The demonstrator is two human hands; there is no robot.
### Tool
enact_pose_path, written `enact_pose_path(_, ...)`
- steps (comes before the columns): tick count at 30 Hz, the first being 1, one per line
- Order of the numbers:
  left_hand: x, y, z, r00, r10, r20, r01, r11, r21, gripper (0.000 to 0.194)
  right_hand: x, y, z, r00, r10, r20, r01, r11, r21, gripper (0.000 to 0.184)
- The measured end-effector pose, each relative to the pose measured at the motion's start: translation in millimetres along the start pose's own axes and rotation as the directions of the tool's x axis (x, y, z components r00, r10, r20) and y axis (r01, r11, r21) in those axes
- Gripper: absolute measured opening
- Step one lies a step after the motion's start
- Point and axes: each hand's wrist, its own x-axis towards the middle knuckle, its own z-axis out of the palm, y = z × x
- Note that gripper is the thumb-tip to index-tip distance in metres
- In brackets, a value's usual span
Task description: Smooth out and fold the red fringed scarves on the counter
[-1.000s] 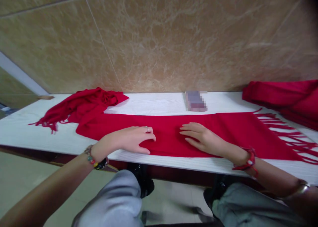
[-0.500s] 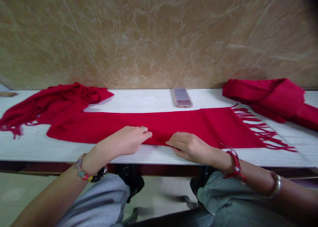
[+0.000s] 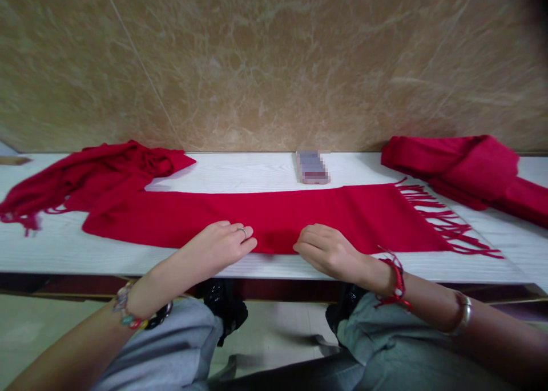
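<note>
A long red scarf (image 3: 274, 214) lies spread in a flat strip along the white table, its fringe at the right end and its left part bunched up. My left hand (image 3: 225, 241) is closed at the scarf's near edge, left of the middle, with a ring on one finger. My right hand (image 3: 326, 248) grips the same edge a short way to the right, fingers curled together. Both thumbs and fingertips are partly hidden, but the cloth runs beneath them. Between the hands the edge lies fairly straight.
Folded red cloth (image 3: 454, 165) rests at the right rear. A phone (image 3: 313, 167), partly blurred out, lies behind the scarf. The white table (image 3: 244, 171) meets a brown marble-patterned wall (image 3: 274, 65) at its back. My knees are below the near edge.
My hands have moved slightly apart along the near edge. The scarf's edge between them sits a little closer to me and looks straighter.
</note>
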Motion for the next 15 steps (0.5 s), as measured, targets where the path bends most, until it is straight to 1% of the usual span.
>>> enact_pose_path(2,-2,1,-2.7,0.999,0.001,0.051,-0.001,1.0,-0.006,0.029,0,0,-1,0.999,-0.031,0.024,0.031,0.999,0.011,0.023)
enact_pose_path(5,-6,3,-0.1,0.995,-0.015,0.097,0.017,1.0,-0.026,0.034,0,0,-1,0.999,-0.009,0.054,0.006,0.999,0.054,0.022)
enact_pose_path(7,-10,2,4.5,0.997,-0.032,0.073,0.036,0.998,-0.045,0.038,0,0,0,0.998,0.017,0.054,-0.021,0.997,0.077,0.021)
enact_pose_path(10,-14,1,9.5,0.999,-0.042,0.025,0.043,0.996,-0.073,0.045,-3,1,2,0.998,0.02,0.066,-0.026,0.995,0.094,0.024)
enact_pose_path(13,-12,2,9.4,1.0,-0.025,0.019,0.027,0.995,-0.099,0.04,-5,2,4,0.997,0.003,0.077,-0.01,0.995,0.099,0.026)
enact_pose_path(15,-6,4,8.4,1.0,-0.008,0.019,0.01,0.994,-0.113,0.033,-5,1,5,0.999,-0.009,0.048,0.005,0.996,0.085,0.026)
